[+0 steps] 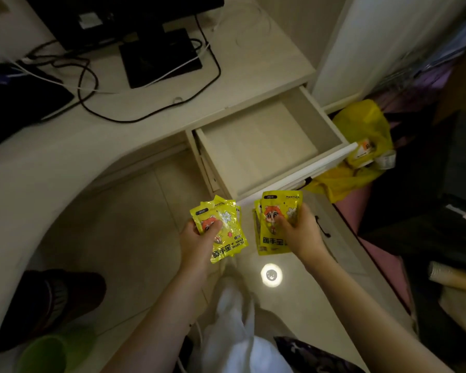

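My left hand point(197, 239) grips a fanned stack of yellow hand-warmer packets point(228, 230), thumb across the cartoon print. A second stack of the same yellow packets point(273, 238) is held upright in my right hand point(301, 232), thumb on its front. Both stacks hover above the tiled floor, just in front of an open, empty pale-wood drawer point(269, 146) that is pulled out from under the desk.
The desk point(135, 111) carries a black monitor stand point(159, 55), cables and a dark object at left. A yellow plastic bag point(361, 146) lies right of the drawer. A dark shoe point(51, 300), a green cup point(46, 354) and white fabric point(234, 319) are below.
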Action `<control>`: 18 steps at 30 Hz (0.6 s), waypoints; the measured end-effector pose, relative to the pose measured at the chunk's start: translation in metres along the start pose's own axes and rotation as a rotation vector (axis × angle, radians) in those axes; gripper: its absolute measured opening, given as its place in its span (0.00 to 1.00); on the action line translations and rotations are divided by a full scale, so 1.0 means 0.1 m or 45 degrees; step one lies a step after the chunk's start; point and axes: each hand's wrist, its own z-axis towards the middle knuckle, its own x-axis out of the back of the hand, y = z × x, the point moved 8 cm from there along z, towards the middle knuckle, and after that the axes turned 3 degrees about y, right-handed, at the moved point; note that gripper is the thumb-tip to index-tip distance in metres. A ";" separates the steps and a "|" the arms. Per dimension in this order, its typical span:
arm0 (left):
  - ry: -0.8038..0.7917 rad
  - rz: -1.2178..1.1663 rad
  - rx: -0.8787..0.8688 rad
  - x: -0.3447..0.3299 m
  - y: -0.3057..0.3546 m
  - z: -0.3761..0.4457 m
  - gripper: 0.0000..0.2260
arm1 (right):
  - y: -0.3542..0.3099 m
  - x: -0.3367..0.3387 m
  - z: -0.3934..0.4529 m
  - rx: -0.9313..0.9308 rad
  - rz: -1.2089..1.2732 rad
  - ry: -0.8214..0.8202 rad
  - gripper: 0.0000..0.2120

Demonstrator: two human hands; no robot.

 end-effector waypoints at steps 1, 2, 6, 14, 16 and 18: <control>-0.002 -0.013 0.001 -0.07 0.05 0.05 0.07 | -0.03 0.02 0.11 0.006 -0.003 0.001 0.14; -0.005 -0.027 0.002 -0.15 0.11 0.11 0.07 | -0.08 0.04 0.21 0.018 -0.010 -0.002 0.15; -0.015 -0.035 0.031 -0.43 0.34 0.44 0.09 | -0.32 0.05 0.71 0.053 -0.042 -0.013 0.14; -0.022 0.013 0.069 -0.98 0.67 1.17 0.14 | -0.74 -0.04 1.72 0.031 -0.197 -0.043 0.16; -0.029 0.038 0.069 -1.14 0.73 1.30 0.13 | -0.80 -0.08 1.91 0.021 -0.217 -0.084 0.16; -0.030 0.050 0.089 -1.29 0.72 1.41 0.11 | -0.82 -0.13 2.10 0.020 -0.257 -0.123 0.17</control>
